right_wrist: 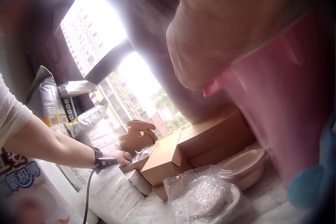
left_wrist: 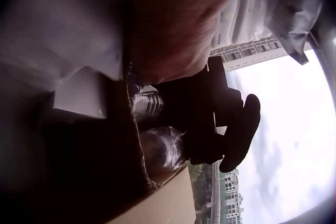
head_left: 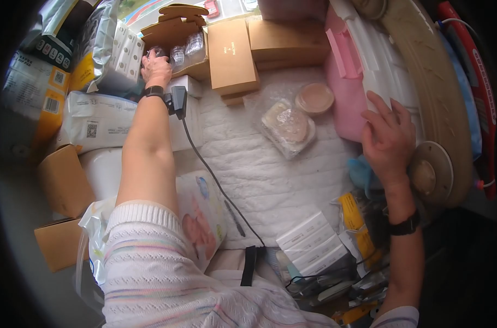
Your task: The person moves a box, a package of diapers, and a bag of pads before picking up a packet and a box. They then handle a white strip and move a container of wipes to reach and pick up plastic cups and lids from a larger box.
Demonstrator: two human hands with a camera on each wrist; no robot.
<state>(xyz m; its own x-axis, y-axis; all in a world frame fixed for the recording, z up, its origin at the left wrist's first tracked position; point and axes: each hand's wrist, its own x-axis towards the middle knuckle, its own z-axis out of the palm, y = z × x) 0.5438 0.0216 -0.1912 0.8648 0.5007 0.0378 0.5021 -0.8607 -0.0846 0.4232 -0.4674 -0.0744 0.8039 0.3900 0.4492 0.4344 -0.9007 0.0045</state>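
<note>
At the upper left of the head view, my left hand (head_left: pixel 157 71) reaches into an open cardboard box (head_left: pixel 193 70), its fingers curled round a clear wrapped item (head_left: pixel 159 52). Two more wrapped clear items (head_left: pixel 195 44) sit to its right in the box. The left wrist view shows the box's edge and clear wrapping (left_wrist: pixel 167 148), but the fingertips are hidden there. My right hand (head_left: pixel 389 139) is beside the pink bin (head_left: pixel 345 104), fingers loosely bent, holding nothing. Bubble-wrapped round items (head_left: pixel 288 128) and a round tub (head_left: pixel 314 98) lie between the hands.
A closed brown box (head_left: pixel 231 54) and a long box (head_left: pixel 287 44) stand at the back. Plastic packages (head_left: pixel 98 117) crowd the left side. A black cable (head_left: pixel 210 175) runs from the left wrist across the quilted white surface (head_left: pixel 270 186). White small boxes (head_left: pixel 313 246) lie in front.
</note>
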